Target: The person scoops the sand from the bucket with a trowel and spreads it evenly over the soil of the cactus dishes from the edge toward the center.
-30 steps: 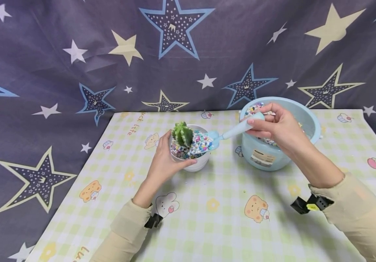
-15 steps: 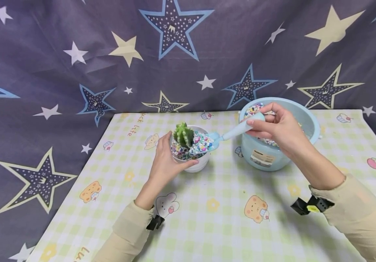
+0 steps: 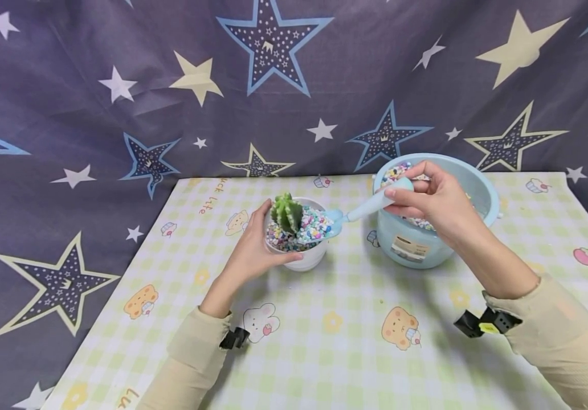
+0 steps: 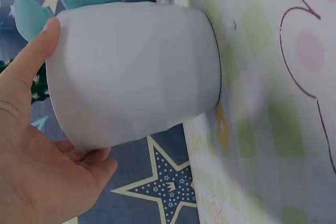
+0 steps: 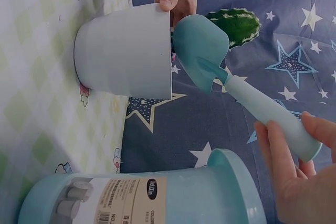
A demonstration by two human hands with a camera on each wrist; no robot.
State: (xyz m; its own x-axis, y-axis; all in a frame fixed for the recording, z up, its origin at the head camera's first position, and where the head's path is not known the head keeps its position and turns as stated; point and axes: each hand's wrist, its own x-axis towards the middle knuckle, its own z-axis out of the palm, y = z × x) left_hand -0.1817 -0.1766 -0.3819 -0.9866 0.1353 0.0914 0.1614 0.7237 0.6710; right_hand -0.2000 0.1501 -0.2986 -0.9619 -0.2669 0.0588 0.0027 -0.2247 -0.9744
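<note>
A white flowerpot (image 3: 308,263) stands on the table, with a small green cactus (image 3: 286,213) rising from multicoloured pebbles (image 3: 280,239) inside it. My left hand (image 3: 253,246) grips the pot around its near left side, thumb near the rim in the left wrist view. My right hand (image 3: 437,199) holds a light blue toy-like trowel (image 3: 368,207) by the end of its handle. Colourful pebbles (image 3: 315,224) fill the scoop, which lies over the pot's right rim beside the cactus. In the right wrist view, the trowel's blade (image 5: 197,48) shows its underside right at the pot's mouth.
A light blue bucket (image 3: 440,257) with a label, holding more coloured pebbles (image 3: 395,172), stands right of the pot under my right hand. A checked tablecloth (image 3: 335,364) covers the table. Behind it hangs a dark curtain (image 3: 314,68) printed with stars.
The cactus has shifted slightly right and stands a little more upright. My left wrist has moved slightly left, its hand still on the pot. The right hand and trowel have barely moved.
</note>
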